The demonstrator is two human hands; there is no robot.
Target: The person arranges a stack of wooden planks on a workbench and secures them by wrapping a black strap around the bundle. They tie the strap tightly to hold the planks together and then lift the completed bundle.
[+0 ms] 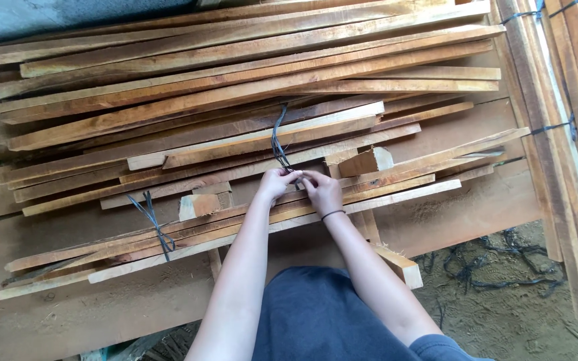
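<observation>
rough wooden slats [235, 100] cover the workbench [476, 200]. left hand [277, 182], arm stretched forward, pinches the dark strap [277, 140] that rises just above it; just right, the right hand [323, 192] pinches the strap's end, fingertips nearly meeting.

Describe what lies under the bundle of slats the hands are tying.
Under the slat bundle sit short wood blocks and wide boards. Both hands grip the dark strap; whatever lies beneath those boards is covered.
</observation>
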